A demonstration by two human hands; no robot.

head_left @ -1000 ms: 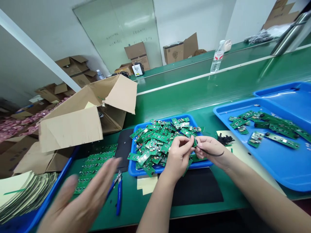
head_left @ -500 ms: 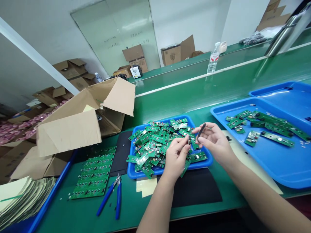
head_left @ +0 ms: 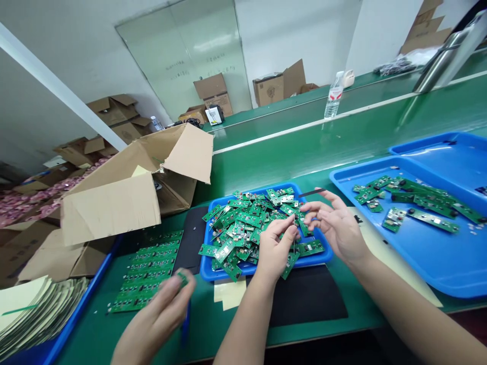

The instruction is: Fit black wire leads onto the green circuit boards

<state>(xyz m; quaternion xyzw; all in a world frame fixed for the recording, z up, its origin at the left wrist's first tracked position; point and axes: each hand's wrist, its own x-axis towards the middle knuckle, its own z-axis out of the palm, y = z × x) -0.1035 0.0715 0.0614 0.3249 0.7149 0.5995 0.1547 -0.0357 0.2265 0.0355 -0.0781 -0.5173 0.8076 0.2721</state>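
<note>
Both hands (head_left: 304, 230) fingertip-close above tray (head_left: 323, 257)

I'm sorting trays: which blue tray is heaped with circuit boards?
The small blue tray under both hands; the large tray at right holds only a few boards.

Glossy blue plastic tray (head_left: 323, 257) holds matt green circuit boards (head_left: 247, 223); smooth green bench (head_left: 289, 152); matt brown cardboard box (head_left: 114, 203).

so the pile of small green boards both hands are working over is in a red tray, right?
Not red. The head view shows the pile of small green boards lying in a blue tray, with the left hand and right hand over it.
</note>
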